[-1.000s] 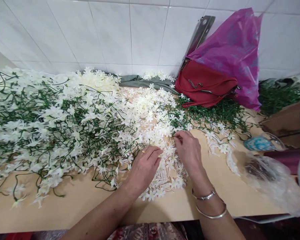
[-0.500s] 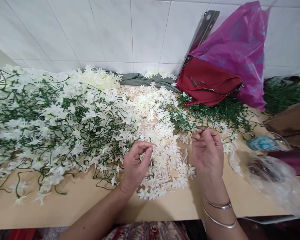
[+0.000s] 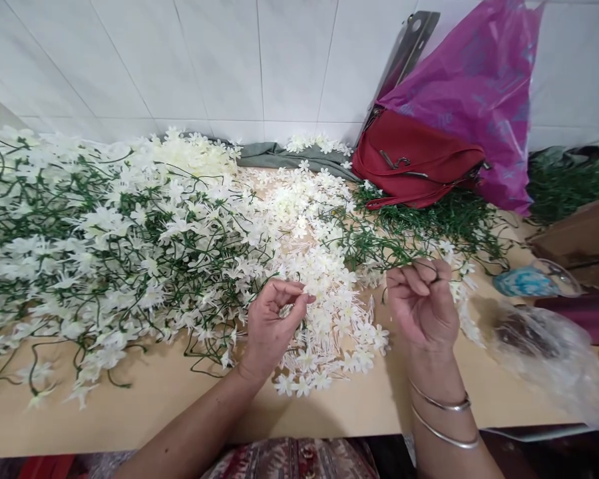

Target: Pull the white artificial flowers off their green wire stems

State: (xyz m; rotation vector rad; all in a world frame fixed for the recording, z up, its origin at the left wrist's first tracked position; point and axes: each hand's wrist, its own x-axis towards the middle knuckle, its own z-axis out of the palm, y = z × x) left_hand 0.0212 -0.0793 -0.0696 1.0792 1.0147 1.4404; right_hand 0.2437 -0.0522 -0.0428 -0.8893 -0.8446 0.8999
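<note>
White tiles [image 3: 219,66] back the pale table [image 3: 364,416], with a red bag [image 3: 422,159] and a purple plastic bag [image 3: 494,93] near them toward your right. Loose white flowers [image 3: 324,286] lie spread between your hands and beyond them, green stems [image 3: 379,246] tangle just past your right hand [image 3: 422,306], and a heap of stemmed flowers [image 3: 104,223] fills the left side. Your left hand [image 3: 274,326] has its thumb and forefinger drawn close together over the edge of the loose flowers; whether a small piece sits between the tips is too fine to tell. Your right hand has its palm turned up and its fingers curled in beside the stems, and you cannot be sure from this view that one is caught in them. The flowers look almost weightless, with thin, soft petals that probably crease if squeezed, so pinch one at its centre rather than by a petal. The stems seem light too, but springy and prone to snagging; take one near its end with your fingertips and avoid tugging the tangle
</note>
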